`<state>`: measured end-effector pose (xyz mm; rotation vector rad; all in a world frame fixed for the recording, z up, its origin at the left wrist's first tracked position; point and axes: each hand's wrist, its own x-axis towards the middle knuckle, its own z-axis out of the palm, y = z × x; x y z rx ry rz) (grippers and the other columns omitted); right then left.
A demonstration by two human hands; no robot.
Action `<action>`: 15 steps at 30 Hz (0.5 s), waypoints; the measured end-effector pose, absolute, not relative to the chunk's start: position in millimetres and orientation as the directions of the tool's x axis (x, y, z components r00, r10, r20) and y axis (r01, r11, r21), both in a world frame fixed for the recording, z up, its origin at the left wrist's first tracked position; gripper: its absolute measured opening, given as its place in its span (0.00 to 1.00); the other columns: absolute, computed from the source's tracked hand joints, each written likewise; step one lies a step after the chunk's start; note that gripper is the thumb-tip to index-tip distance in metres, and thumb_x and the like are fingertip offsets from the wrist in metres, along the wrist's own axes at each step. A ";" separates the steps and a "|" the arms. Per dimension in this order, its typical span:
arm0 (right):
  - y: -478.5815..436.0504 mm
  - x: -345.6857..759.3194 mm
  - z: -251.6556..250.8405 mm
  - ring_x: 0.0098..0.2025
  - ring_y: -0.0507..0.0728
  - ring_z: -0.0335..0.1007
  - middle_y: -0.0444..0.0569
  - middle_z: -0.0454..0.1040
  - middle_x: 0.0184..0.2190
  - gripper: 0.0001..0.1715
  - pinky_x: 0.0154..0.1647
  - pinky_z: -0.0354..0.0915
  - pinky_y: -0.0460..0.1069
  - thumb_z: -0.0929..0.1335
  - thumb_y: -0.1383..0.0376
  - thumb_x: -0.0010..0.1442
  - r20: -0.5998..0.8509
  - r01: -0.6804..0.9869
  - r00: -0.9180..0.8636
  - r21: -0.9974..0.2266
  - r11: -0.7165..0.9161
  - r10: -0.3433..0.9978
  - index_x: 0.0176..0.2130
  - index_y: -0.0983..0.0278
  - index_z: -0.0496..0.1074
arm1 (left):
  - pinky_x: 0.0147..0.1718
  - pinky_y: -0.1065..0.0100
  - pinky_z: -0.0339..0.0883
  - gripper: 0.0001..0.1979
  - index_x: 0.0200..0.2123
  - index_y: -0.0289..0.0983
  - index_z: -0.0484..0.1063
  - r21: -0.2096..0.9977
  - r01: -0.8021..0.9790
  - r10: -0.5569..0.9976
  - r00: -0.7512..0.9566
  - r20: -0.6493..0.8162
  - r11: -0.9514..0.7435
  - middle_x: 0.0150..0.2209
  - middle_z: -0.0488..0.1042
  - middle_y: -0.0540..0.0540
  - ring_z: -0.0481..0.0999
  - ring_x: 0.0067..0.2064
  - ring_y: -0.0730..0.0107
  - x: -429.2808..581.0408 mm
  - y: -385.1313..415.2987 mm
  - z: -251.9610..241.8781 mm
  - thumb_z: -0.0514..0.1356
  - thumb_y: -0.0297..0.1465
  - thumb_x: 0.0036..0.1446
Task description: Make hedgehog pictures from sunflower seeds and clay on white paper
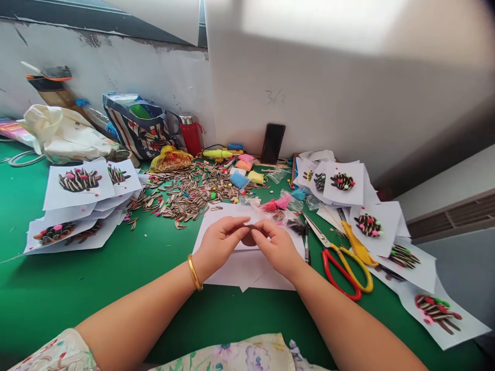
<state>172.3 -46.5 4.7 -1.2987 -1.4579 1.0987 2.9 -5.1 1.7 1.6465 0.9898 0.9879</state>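
Observation:
My left hand (pixel 220 242) and my right hand (pixel 276 247) meet over a stack of white paper sheets (pixel 232 270) on the green table (pixel 116 288). Both hands pinch a small brown lump (pixel 249 238) with a sunflower seed at its top, fingers closed on it. A gold bangle (pixel 194 273) sits on my left wrist. A heap of striped sunflower seeds (pixel 185 193) lies just beyond the paper.
Finished seed-hedgehog sheets lie at left (pixel 79 188) and right (pixel 367 226). Red scissors (pixel 340 273) and yellow scissors (pixel 358 255) lie right of my hands. Clay packets (pixel 242 172), a phone (pixel 273 143), a red flask (pixel 191 134) and bags (pixel 135 126) line the wall.

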 end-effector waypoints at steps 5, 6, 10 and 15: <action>-46.1 172.3 4.6 0.37 0.55 0.75 0.47 0.79 0.34 0.08 0.41 0.69 0.51 0.65 0.62 0.63 0.061 0.226 -0.099 -0.971 0.082 0.993 0.37 0.63 0.73 | 0.43 0.63 0.70 0.11 0.40 0.40 0.81 0.929 0.208 0.892 0.402 0.204 -0.306 0.36 0.79 0.45 0.77 0.40 0.64 2.0 -3.6 1.5 0.60 0.33 0.58; -45.7 172.5 4.2 0.37 0.55 0.75 0.47 0.79 0.33 0.09 0.41 0.70 0.51 0.65 0.61 0.63 0.061 0.215 -0.097 -0.973 0.081 0.993 0.37 0.63 0.73 | 0.43 0.63 0.70 0.12 0.42 0.40 0.80 0.926 0.216 0.895 0.395 0.208 -0.310 0.37 0.79 0.45 0.76 0.40 0.63 1.8 -3.4 1.3 0.60 0.34 0.58; -44.4 173.1 1.4 0.35 0.55 0.75 0.47 0.77 0.31 0.10 0.40 0.70 0.51 0.66 0.59 0.63 0.056 0.138 -0.082 -0.988 0.067 0.995 0.37 0.63 0.71 | 0.45 0.61 0.70 0.14 0.45 0.41 0.79 0.933 0.222 0.916 0.351 0.193 -0.282 0.40 0.80 0.44 0.77 0.42 0.62 1.8 -3.2 1.0 0.60 0.36 0.58; -43.0 174.4 -1.3 0.35 0.55 0.75 0.47 0.77 0.31 0.11 0.39 0.71 0.51 0.66 0.58 0.63 0.065 0.146 -0.087 -0.986 0.077 0.994 0.37 0.63 0.71 | 0.44 0.61 0.72 0.13 0.41 0.38 0.81 0.984 0.120 0.925 0.371 0.076 -0.129 0.37 0.81 0.44 0.78 0.40 0.61 2.3 -3.1 2.4 0.63 0.37 0.55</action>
